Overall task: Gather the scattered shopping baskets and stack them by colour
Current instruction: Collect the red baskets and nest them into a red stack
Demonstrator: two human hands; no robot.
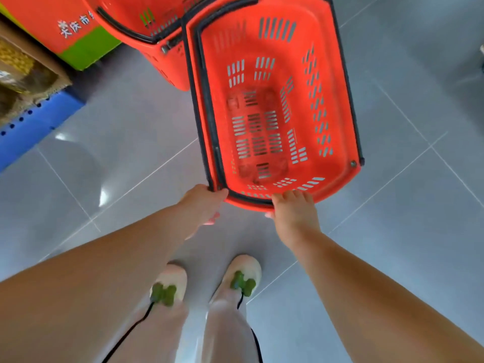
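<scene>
Red basket unlabelled; white writing on red stand.

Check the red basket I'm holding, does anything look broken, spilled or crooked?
Nothing stands out. The red basket looks intact and empty, held at its near rim by the left hand and right hand. A second red basket sits beyond it.

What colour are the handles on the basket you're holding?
Black, against the red basket; the handles lie folded along its rim in the head view.
</scene>
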